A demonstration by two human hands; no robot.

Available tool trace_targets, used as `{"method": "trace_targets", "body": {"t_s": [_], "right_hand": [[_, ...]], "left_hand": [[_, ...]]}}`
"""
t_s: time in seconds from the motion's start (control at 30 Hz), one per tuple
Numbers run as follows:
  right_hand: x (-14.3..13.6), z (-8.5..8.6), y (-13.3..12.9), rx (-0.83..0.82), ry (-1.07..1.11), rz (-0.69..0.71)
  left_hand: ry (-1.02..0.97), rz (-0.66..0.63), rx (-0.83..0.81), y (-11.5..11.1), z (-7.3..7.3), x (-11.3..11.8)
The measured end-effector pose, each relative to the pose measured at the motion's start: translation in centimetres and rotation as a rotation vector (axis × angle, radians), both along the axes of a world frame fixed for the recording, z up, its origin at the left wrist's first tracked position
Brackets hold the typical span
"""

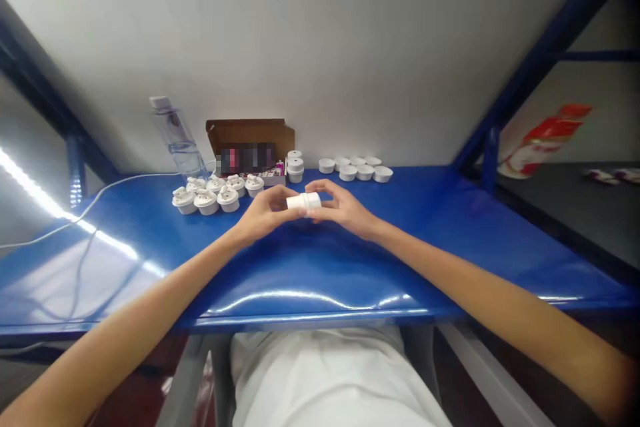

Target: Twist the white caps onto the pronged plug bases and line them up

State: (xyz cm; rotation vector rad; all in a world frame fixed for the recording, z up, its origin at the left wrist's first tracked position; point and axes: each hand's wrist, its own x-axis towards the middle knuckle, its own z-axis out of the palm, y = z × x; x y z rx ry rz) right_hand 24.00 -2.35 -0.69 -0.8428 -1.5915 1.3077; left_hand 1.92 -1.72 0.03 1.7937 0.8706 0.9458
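A short white cylindrical piece, probably plastic (303,201), is held above the blue glossy bench (310,267), between both hands. The left hand (273,207) pinches its left end between thumb and fingers; the right hand (336,204) pinches the other end, fingers curved over it. It looks light, stiff and rather smooth, so it might slip or roll under a loose grip; opposed fingertips around its two ends seem the sound hold.

Behind, an open brown cardboard box (250,129) holds small pink and white items (273,172), too blurred to identify. The clear plastic bottle (183,147) contains clear liquid. Shallow white round cups (365,173) stand to the right, their insides hard to make out; at left, white cups topped with lumpy white parts (205,203) cluster together.
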Motion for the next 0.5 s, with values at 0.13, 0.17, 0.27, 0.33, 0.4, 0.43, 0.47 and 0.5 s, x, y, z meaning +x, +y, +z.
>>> {"method": "trace_targets", "body": {"t_s": [0.13, 0.17, 0.27, 0.33, 0.4, 0.43, 0.47, 0.5], "right_hand": [[0.17, -0.09, 0.21, -0.105, -0.067, 0.016], [0.23, -0.2, 0.32, -0.153, -0.075, 0.03], [0.51, -0.39, 0.59, -0.164, -0.037, 0.079], [0.68, -0.31, 0.61, -0.082, -0.033, 0.082], [0.7, -0.15, 0.53, 0.009, -0.065, 0.074], [0.62, -0.11, 0.46, 0.046, -0.082, 0.062], [0.49, -0.11, 0.41, 0.076, -0.097, 0.041], [0.34, -0.18, 0.38, 0.103, -0.114, 0.014]], "left_hand": [[0.105, -0.001, 0.157, -0.19, 0.59, -0.4], [0.173, 0.01, 0.259, -0.28, 0.73, -0.52], [0.389, 0.094, 0.55, -0.55, 0.8, -0.72], [0.485, 0.117, 0.684, -0.67, 0.52, -0.68], [0.525, 0.112, 0.787, -0.71, 0.15, -0.57], [0.537, 0.107, 0.827, -0.7, 0.03, -0.51], [0.554, 0.1, 0.854, -0.66, -0.01, -0.48], [0.575, 0.095, 0.867, -0.61, 0.05, -0.48]]}}
